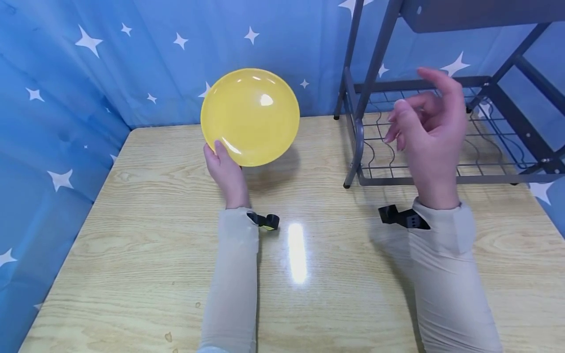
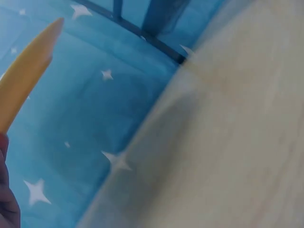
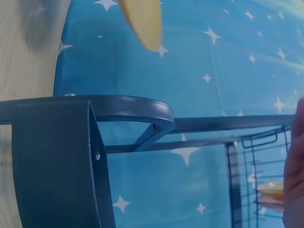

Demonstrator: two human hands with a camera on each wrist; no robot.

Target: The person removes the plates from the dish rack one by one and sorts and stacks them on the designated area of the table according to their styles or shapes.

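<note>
A round yellow plate (image 1: 250, 117) is held up above the back of the table, its glossy inner face toward the head camera. My left hand (image 1: 226, 176) grips its lower left rim, thumb over the front and fingers behind. The left wrist view shows the plate (image 2: 28, 71) nearly edge-on, with part of the left hand (image 2: 7, 194) below it. My right hand (image 1: 434, 132) is raised in front of the dark metal rack (image 1: 381, 63), its fingers loosely bent with nothing between them. Only a sliver of the right hand (image 3: 295, 175) shows in the right wrist view.
The rack stands at the back right, with a wire lower shelf (image 1: 388, 166) and a solid panel (image 1: 481, 14) higher up. In the right wrist view, yellowish items (image 3: 270, 194) sit behind the rack's wire grid. A blue star-patterned curtain (image 1: 150, 59) hangs behind the wooden table (image 1: 145, 235).
</note>
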